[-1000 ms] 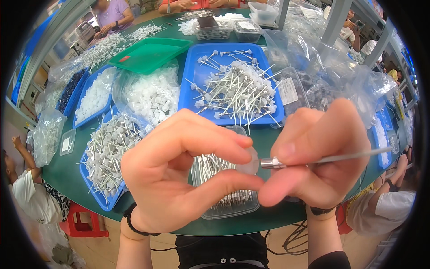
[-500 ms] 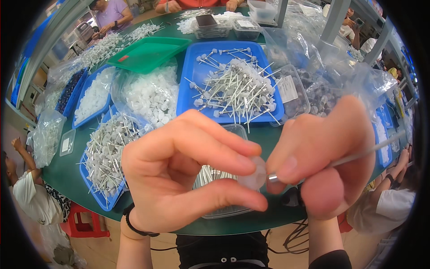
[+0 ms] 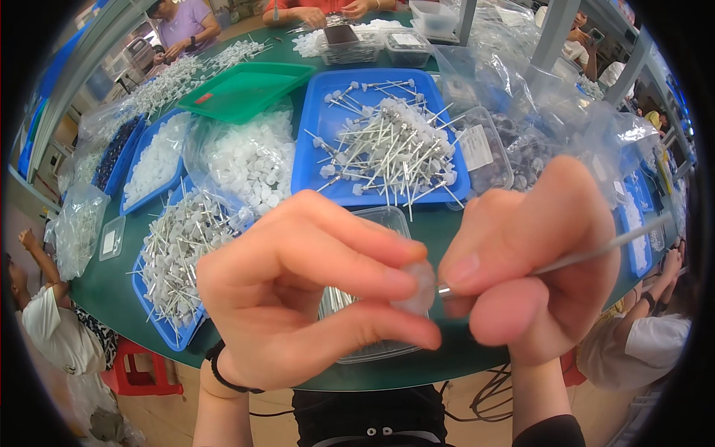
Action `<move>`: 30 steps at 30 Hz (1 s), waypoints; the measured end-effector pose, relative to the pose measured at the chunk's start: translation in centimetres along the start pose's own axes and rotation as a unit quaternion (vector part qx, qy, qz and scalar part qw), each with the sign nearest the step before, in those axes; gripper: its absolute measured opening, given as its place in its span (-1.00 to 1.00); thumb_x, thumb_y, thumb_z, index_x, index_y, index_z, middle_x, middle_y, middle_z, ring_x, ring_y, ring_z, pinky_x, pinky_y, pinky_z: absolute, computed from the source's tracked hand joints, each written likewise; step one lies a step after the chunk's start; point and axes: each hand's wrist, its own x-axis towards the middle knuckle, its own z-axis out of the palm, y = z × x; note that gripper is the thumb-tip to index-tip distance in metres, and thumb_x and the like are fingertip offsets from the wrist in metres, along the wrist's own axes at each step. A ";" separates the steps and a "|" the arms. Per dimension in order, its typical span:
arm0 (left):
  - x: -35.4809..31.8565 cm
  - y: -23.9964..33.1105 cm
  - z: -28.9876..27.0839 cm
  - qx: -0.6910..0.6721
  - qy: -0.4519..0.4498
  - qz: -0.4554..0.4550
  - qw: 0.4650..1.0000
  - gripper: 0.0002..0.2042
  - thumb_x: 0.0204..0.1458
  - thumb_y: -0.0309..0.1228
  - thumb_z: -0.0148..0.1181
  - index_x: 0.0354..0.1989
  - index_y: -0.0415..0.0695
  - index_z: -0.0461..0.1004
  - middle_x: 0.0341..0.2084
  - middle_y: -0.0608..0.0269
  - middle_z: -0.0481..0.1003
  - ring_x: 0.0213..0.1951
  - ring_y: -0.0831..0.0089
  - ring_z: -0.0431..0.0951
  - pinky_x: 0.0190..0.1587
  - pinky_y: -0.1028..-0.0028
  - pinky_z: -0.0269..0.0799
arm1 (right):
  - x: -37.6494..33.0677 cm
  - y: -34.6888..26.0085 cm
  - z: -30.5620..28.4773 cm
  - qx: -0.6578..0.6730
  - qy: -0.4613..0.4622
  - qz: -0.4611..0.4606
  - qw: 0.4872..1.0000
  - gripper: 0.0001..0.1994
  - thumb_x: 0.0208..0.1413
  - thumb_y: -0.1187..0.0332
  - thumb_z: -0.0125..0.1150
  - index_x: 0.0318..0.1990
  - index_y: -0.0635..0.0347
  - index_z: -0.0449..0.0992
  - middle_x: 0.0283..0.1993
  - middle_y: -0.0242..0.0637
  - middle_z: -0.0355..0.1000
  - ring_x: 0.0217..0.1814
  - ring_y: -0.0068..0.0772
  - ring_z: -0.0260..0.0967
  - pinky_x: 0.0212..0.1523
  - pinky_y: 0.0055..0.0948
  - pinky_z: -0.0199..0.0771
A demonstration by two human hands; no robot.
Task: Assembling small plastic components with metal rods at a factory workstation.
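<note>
My left hand (image 3: 298,287) pinches a translucent white round cap (image 3: 419,289) between thumb and fingertips. Opposite it, my right hand (image 3: 544,257) is closed on a thin pale rod (image 3: 614,242) that slants up to the right. Its shiny metal end pokes out past my right fingertips and meets the cap's right side; I cannot tell whether it sits inside. Beneath both hands is a clear plastic box (image 3: 395,217) with thin metal rods in it, mostly hidden. Behind them, a blue tray (image 3: 309,160) carries a pile of capped rods.
To the left stand another blue tray (image 3: 177,343) of capped rods, a clear bag of white caps (image 3: 257,160) and a green tray (image 3: 246,83). A clear tub (image 3: 500,167) of darker pieces and plastic bags (image 3: 536,82) lie right. Other people work around the table.
Both hands have shifted slightly left, still holding the cap and rod together. My right fingers have moved along the rod toward the cap. Across the table, a person's hands have come closer together.
</note>
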 end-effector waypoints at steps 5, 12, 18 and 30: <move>-0.3 0.3 -0.1 0.022 0.000 0.015 1.000 -0.75 -0.34 -0.47 0.30 -0.63 -0.19 0.27 -0.56 0.17 0.32 -0.48 0.38 0.43 -0.37 0.42 0.40 | 0.6 -0.7 0.0 0.024 -0.009 0.052 0.998 -0.64 -0.19 0.21 0.20 -0.47 0.32 0.21 -0.67 -0.26 0.27 -0.73 -0.66 0.16 -0.74 -0.77 0.08; 0.1 0.6 -0.3 0.048 0.004 0.070 0.996 -0.75 -0.30 -0.49 0.27 -0.52 -0.17 0.26 -0.51 0.16 0.32 -0.49 0.42 0.36 -0.43 0.48 0.35 | 0.5 0.4 0.0 0.004 -0.004 -0.027 1.000 -0.69 -0.17 0.33 0.22 -0.43 0.27 0.19 -0.62 -0.19 0.31 -0.67 -0.58 0.24 -0.68 -0.74 0.21; -0.3 0.1 -0.3 0.063 0.006 0.091 0.994 -0.69 -0.35 -0.44 0.31 -0.43 -0.11 0.28 -0.51 0.23 0.33 -0.53 0.45 0.32 -0.50 0.53 0.32 | 0.5 0.7 -1.1 -0.025 -0.073 -0.067 0.995 -0.70 -0.15 0.36 0.20 -0.38 0.24 0.17 -0.59 -0.16 0.32 -0.65 -0.52 0.28 -0.67 -0.69 0.27; -0.4 0.8 -0.4 0.105 0.033 0.089 0.990 -0.68 -0.43 -0.48 0.33 -0.46 -0.13 0.33 -0.57 0.22 0.38 -0.49 0.37 0.39 -0.49 0.51 0.32 | 0.6 0.4 -0.1 -0.050 -0.050 -0.009 0.997 -0.67 -0.18 0.29 0.23 -0.41 0.23 0.18 -0.62 -0.19 0.31 -0.69 -0.54 0.23 -0.69 -0.70 0.21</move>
